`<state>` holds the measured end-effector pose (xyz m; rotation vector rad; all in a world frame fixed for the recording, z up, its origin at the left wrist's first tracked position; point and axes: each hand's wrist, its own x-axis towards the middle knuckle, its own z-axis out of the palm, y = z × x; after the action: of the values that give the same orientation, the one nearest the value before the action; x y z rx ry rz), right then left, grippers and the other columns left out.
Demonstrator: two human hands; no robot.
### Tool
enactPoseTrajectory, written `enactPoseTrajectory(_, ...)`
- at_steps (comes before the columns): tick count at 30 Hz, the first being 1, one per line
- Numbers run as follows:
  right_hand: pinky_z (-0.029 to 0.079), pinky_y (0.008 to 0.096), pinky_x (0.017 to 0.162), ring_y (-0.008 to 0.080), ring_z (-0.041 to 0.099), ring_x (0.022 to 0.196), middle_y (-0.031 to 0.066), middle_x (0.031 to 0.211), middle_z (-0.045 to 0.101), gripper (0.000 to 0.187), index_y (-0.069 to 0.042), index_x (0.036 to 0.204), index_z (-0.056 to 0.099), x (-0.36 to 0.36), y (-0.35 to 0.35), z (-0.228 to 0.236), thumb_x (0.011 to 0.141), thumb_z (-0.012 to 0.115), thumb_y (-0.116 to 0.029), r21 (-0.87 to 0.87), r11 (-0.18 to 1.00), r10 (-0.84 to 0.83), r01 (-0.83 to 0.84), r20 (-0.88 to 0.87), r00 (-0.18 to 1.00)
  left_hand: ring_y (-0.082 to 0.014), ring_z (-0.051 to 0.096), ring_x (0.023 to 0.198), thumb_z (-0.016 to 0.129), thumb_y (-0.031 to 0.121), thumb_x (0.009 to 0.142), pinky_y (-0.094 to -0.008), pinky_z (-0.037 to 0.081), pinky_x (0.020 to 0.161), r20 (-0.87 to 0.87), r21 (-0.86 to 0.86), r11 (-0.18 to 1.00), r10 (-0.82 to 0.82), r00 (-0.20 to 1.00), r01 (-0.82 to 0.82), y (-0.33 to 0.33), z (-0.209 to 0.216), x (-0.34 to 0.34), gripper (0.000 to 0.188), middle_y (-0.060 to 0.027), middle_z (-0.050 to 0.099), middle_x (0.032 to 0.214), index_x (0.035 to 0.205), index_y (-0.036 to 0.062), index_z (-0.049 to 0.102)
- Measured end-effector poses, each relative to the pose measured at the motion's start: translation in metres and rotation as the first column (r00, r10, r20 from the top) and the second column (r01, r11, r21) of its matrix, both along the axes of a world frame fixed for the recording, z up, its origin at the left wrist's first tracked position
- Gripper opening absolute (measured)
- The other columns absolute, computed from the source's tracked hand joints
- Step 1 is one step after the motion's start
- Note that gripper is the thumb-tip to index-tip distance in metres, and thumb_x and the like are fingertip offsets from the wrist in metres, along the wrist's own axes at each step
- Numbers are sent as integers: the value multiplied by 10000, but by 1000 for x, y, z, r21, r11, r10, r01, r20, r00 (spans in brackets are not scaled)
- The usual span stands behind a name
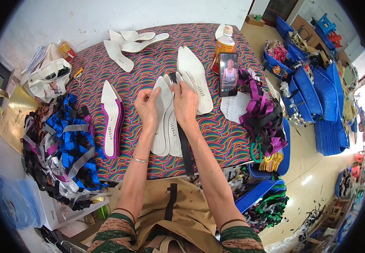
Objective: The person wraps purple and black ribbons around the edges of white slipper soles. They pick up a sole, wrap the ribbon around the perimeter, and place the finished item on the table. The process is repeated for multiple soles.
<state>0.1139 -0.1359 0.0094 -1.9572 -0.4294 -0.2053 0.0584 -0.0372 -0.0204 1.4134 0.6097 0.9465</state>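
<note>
In front of me at the middle of the table lie several white shoe insoles (162, 130), overlapping in a fan. My left hand (148, 105) pinches the upper left edge of the leftmost insole between thumb and fingers. A black fabric strip (186, 154) shows at the insoles' top, passes under my right hand (185, 98) and hangs down toward the front edge. The right hand's fingers are closed on this strip near the insole tips; they partly hide it. Right of that hand rests another stack of white insoles (195, 71). To the left stands a white insole pile with purple edging (112, 118).
Loose insoles (127, 46) lie at the back. A phone (228, 75) leans against a bottle (224, 42) at right, beside purple and black strips (264, 111). Blue and black strips (71, 139) heap at left. Scissors with green handles (256, 152) hang near the right edge; blue bins (313, 92) stand beyond.
</note>
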Motion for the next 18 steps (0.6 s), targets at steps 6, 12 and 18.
enactPoseTrajectory(6,458,442,632,346,626,647,154,673,634,247,-43,849,662,-6,8,4,947,529,-227,-5,1000,7,-7,-27,1000,-31,392,603,773,100,795,-207,318,565,106,-25,999,41,994,-39,2,3,-12,190,62,507,670,728,60,600)
enactPoseTrajectory(12,469,428,635,327,640,649,130,718,672,249,-35,850,662,-10,11,7,951,531,-222,2,1000,2,-2,-32,999,-27,376,595,769,85,798,-201,307,564,146,4,999,47,988,-48,1,10,-17,196,63,510,666,719,58,592)
enactPoseTrajectory(18,478,442,674,352,657,760,124,771,683,195,-33,872,630,-4,13,11,950,522,-176,144,989,44,-30,-95,995,-26,377,599,773,95,799,-202,310,568,155,48,996,62,986,-70,0,15,-20,208,65,508,664,712,56,588)
